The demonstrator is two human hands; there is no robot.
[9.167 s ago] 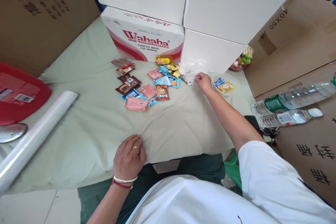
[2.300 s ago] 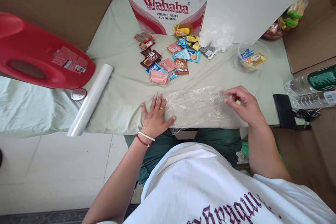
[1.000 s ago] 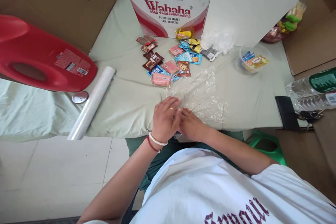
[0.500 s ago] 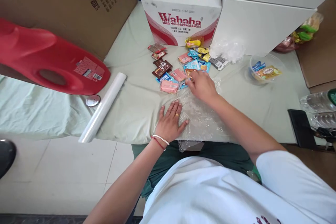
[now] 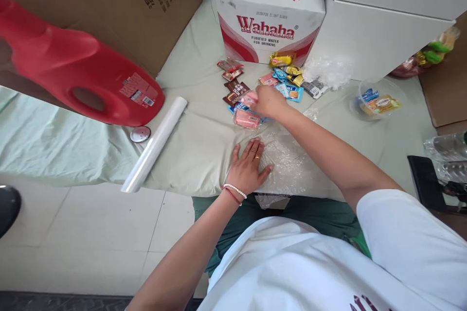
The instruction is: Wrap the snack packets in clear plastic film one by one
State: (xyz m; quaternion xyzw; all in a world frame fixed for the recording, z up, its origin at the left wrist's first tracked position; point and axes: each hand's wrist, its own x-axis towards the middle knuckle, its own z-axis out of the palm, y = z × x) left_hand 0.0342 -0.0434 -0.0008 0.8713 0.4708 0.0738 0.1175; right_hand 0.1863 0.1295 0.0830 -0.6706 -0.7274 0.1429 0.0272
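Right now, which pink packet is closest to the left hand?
The front pink packet, just beyond the left hand; the middle one and back one are nearer the Wahaha box.

In front of the water box (image 5: 270, 29), the right hand (image 5: 269, 102) hides its own fingertips and part of a pink packet (image 5: 248, 97), its grip unclear. A red jug (image 5: 104, 70) left of the box and two bottles (image 5: 445, 145) right of it run past the picture's edges.

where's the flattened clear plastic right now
In the head view, the flattened clear plastic lies at the near edge of the cloth, right of centre, on the thumb side of the left hand and below the snack packets.
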